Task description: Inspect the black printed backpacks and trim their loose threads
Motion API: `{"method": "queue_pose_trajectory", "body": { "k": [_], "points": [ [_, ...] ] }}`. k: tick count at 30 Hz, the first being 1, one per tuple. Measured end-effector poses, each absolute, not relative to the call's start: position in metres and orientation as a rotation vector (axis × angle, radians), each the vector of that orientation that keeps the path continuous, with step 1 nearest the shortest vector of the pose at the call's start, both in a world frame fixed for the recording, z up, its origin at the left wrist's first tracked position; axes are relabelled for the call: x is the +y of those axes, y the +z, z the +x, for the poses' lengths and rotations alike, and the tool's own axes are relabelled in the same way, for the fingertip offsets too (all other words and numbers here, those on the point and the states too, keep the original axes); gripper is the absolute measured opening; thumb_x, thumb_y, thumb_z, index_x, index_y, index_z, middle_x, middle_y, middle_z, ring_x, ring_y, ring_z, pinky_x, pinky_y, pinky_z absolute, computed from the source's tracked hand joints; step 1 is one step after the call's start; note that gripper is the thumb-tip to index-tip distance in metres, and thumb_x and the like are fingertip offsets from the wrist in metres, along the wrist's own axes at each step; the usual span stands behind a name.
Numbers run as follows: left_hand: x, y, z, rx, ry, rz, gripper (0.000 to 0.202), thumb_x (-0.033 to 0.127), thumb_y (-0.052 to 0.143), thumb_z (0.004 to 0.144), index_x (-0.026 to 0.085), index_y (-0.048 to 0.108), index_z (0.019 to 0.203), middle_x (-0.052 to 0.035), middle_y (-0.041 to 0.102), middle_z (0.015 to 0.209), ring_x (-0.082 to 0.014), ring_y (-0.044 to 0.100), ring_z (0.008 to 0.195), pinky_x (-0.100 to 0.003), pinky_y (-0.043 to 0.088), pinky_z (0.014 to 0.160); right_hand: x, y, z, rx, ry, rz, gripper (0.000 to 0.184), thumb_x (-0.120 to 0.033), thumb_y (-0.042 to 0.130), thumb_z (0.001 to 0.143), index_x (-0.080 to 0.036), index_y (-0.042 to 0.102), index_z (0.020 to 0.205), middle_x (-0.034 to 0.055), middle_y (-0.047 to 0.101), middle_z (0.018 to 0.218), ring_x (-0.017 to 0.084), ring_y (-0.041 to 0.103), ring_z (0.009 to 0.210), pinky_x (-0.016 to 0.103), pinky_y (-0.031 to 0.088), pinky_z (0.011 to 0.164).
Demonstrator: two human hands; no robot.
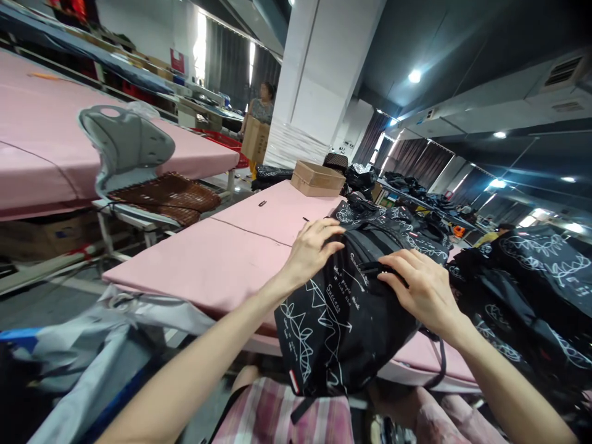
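Observation:
A black backpack (345, 314) with white scribbled drawings and lettering leans over the near edge of the pink table, its lower end at my lap. My left hand (314, 250) is at the backpack's upper left edge, thumb and fingers apart, fingertips by the black fabric. On the other side, my right hand (423, 287) pinches a narrow black strap (370, 266) between thumb and fingers, above the printed front. Whether the strap ends in a zipper pull is too small to tell.
More black printed bags (541, 277) are heaped at the right and behind the backpack. A cardboard box (318, 179) stands at the far end of the pink table (222, 253). A grey chair (127, 145) is at the left. Near the pillar, a person (263, 111) stands by a carton.

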State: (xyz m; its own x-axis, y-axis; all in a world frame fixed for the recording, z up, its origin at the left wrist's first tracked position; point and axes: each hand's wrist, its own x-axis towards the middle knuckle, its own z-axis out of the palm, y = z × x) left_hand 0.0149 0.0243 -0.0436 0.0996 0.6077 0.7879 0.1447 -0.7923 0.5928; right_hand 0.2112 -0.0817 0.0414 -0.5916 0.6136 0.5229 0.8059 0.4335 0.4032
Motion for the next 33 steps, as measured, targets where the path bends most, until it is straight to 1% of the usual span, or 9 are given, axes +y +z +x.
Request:
{"method": "queue_pose_trajectory", "body": {
  "k": [2, 4, 8, 12, 15, 17, 23, 30, 33],
  "points": [
    [0.041, -0.038, 0.021, 0.555, 1.658, 2.244, 0.019, 0.031, 0.06, 0.08, 0.021, 0.065, 0.096, -0.0067, 0.063, 0.109, -0.022, 0.05, 0.109, -0.041, 0.034, 0.099, -0.089, 0.037, 0.21, -2.384, -0.917, -1.216, 0.023, -0.037, 0.052, 0.087, -0.019, 0.062, 0.098, 0.0057, 0.065, 0.088, 0.018, 0.057, 0.077, 0.029, 0.039, 0.068],
    [0.05, -0.034, 0.027, 0.406, 1.525, 2.34, 0.016, 0.027, 0.059, 0.081, 0.021, 0.065, 0.095, -0.0061, 0.064, 0.104, -0.0199, 0.054, 0.102, -0.037, 0.039, 0.094, -0.095, 0.032, 0.21, -2.374, -0.961, -1.239, 0.03, -0.043, 0.056, 0.084, -0.018, 0.062, 0.099, 0.0056, 0.064, 0.083, 0.018, 0.056, 0.071, 0.029, 0.038, 0.064],
    [0.041, -0.033, 0.029, 0.516, 1.573, 2.348, 0.009, 0.026, 0.06, 0.08, 0.022, 0.068, 0.083, -0.0052, 0.065, 0.089, -0.0195, 0.055, 0.09, -0.034, 0.041, 0.085, -0.096, 0.028, 0.221, -2.292, -0.986, -1.268, 0.018, -0.033, 0.055, 0.085, -0.021, 0.067, 0.088, 0.0022, 0.062, 0.072, 0.014, 0.054, 0.06, 0.028, 0.036, 0.058],
    [0.017, -0.033, 0.03, 0.675, 1.609, 2.375, 0.012, 0.027, 0.057, 0.082, 0.021, 0.068, 0.08, -0.0051, 0.063, 0.082, -0.0185, 0.053, 0.081, -0.033, 0.041, 0.077, -0.073, 0.028, 0.251, -2.2, -0.595, -1.286, 0.013, -0.026, 0.056, 0.083, -0.023, 0.069, 0.085, 0.0013, 0.065, 0.08, 0.012, 0.059, 0.065, 0.024, 0.04, 0.058],
    [0.003, -0.032, 0.043, 0.77, 1.588, 2.467, 0.015, 0.027, 0.057, 0.083, 0.022, 0.067, 0.092, -0.0057, 0.063, 0.086, -0.0189, 0.051, 0.08, -0.033, 0.039, 0.075, -0.052, 0.023, 0.274, -2.087, -0.247, -1.257, 0.013, -0.019, 0.056, 0.081, -0.021, 0.069, 0.083, 0.0017, 0.065, 0.081, 0.013, 0.061, 0.071, 0.024, 0.043, 0.062],
    [-0.001, -0.029, 0.055, 0.828, 1.557, 2.542, 0.018, 0.03, 0.058, 0.082, 0.023, 0.066, 0.098, -0.0059, 0.064, 0.09, -0.02, 0.05, 0.082, -0.033, 0.037, 0.074, -0.041, 0.018, 0.286, -2.01, -0.115, -1.241, 0.01, -0.022, 0.058, 0.08, -0.02, 0.068, 0.077, 0.002, 0.063, 0.077, 0.015, 0.061, 0.071, 0.025, 0.044, 0.064],
    [-0.003, -0.015, 0.078, 0.966, 1.36, 2.563, 0.013, 0.033, 0.06, 0.081, 0.023, 0.067, 0.084, -0.0038, 0.064, 0.085, -0.0196, 0.051, 0.081, -0.031, 0.035, 0.07, -0.031, 0.014, 0.299, -1.973, 0.106, -1.261, 0.013, -0.027, 0.061, 0.077, -0.018, 0.066, 0.069, 0.0005, 0.062, 0.071, 0.014, 0.058, 0.067, 0.026, 0.042, 0.063],
    [-0.002, -0.008, 0.087, 0.99, 1.263, 2.564, 0.011, 0.029, 0.066, 0.075, 0.025, 0.066, 0.085, -0.0017, 0.062, 0.085, -0.0189, 0.053, 0.081, -0.03, 0.037, 0.071, -0.029, 0.007, 0.305, -1.936, 0.063, -1.234, 0.015, -0.029, 0.059, 0.08, -0.019, 0.066, 0.071, 0.0006, 0.063, 0.073, 0.014, 0.059, 0.067, 0.026, 0.043, 0.063],
    [-0.001, -0.009, 0.092, 1.013, 1.277, 2.558, 0.007, 0.025, 0.066, 0.075, 0.023, 0.064, 0.081, -0.0014, 0.062, 0.083, -0.0184, 0.053, 0.08, -0.03, 0.038, 0.071, -0.036, 0.004, 0.306, -1.96, -0.096, -1.243, 0.018, -0.034, 0.062, 0.079, -0.022, 0.065, 0.091, 0.0012, 0.064, 0.084, 0.016, 0.061, 0.074, 0.027, 0.045, 0.065]
  ]
}}
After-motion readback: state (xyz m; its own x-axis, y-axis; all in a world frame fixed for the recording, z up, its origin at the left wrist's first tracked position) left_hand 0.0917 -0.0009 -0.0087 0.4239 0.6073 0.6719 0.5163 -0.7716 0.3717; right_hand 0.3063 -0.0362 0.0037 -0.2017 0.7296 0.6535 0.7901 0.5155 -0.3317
